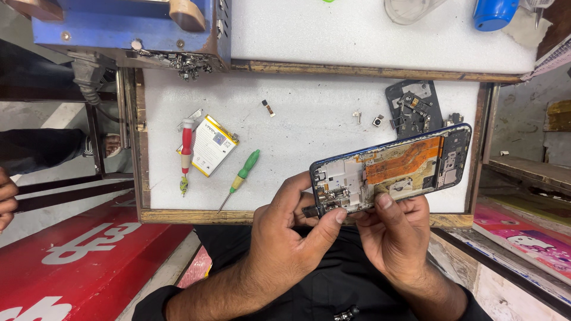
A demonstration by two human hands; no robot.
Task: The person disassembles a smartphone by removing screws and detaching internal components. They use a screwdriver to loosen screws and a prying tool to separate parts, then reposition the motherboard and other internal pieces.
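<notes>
Above white foam worktop (309,119), both hands' fingers (333,217) pinch opened phone (392,169).

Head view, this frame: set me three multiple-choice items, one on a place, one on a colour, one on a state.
1. Where does the battery lie?
A. on the white work mat, left of the green screwdriver
B. inside the phone
C. on the floor

2. What colour is the handle of the screwdriver resting on the battery?
A. blue
B. red
C. yellow

3. What state is the phone in?
A. back closed
B. back off, boards exposed
C. still boxed

Answers:
1 A, it lies on the mat beside the green screwdriver.
2 B, the handle is red.
3 B, the left hand and right hand hold it with the orange flex showing.
</notes>
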